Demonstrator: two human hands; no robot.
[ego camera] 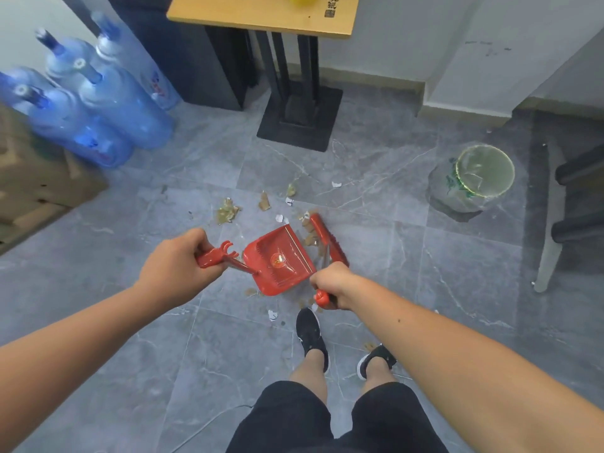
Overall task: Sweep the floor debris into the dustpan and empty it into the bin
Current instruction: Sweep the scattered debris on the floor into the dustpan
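Both hands gripping red sweeping tools over a littered grey tile floor.

The right hand (330,286) is wrapped around the red broom (327,240) handle; the left hand (178,259) is clenched on the handle of the red dustpan (277,259), which sits on the floor (163,338) between them. Brown and white debris (228,212) lies scattered just beyond. Farther right stands the bag-lined bin (470,181).

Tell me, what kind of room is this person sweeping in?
Probably an office break area or small eatery corner: large blue water-cooler bottles stand by the wall, a wooden pedestal table sits on grey tiles, and a lined waste bin is nearby.
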